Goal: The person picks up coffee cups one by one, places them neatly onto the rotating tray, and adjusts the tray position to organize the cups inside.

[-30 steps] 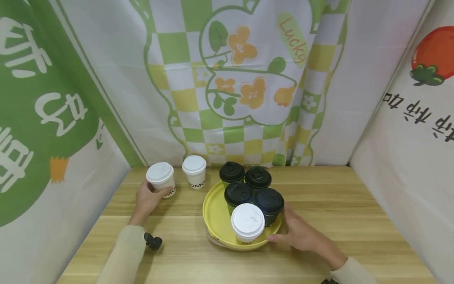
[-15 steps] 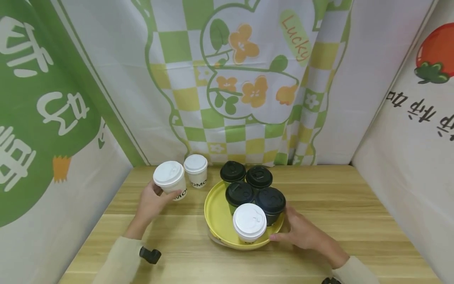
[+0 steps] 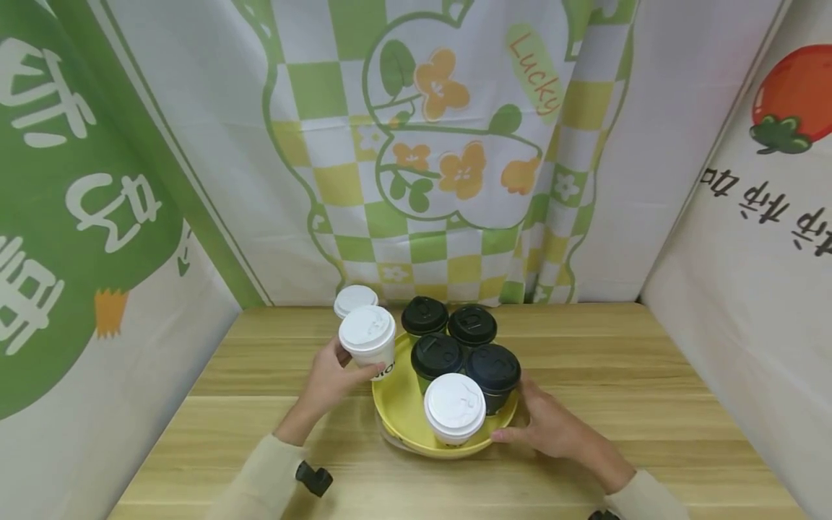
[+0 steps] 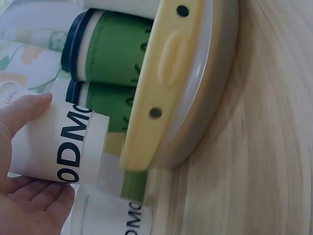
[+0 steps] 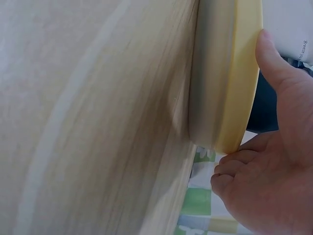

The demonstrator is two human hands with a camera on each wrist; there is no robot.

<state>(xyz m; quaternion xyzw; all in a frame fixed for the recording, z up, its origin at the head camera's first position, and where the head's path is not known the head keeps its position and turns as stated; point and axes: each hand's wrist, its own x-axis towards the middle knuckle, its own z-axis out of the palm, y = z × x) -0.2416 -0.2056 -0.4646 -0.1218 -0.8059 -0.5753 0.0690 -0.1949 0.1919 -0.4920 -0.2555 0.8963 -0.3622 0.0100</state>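
My left hand (image 3: 331, 377) grips a white paper cup with a white lid (image 3: 368, 339), held in the air over the left rim of the yellow tray (image 3: 396, 404). In the left wrist view the same cup (image 4: 58, 144) hangs above the tray's rim (image 4: 161, 98), between my thumb and fingers. The tray holds several green cups with black lids (image 3: 437, 355) and one white-lidded cup (image 3: 455, 408) at the front. My right hand (image 3: 546, 426) holds the tray's right edge (image 5: 239, 98), thumb on the rim and fingers curled beneath it.
Another white-lidded cup (image 3: 354, 300) stands on the wooden table (image 3: 650, 390) behind the held cup. Printed cloth walls close in the table at the back, left and right. A black wrist mount (image 3: 315, 479) shows on my left sleeve.
My left hand lifted the white cup from the table's back left and carried it right, up to the tray's left rim. The right hand stayed on the tray.
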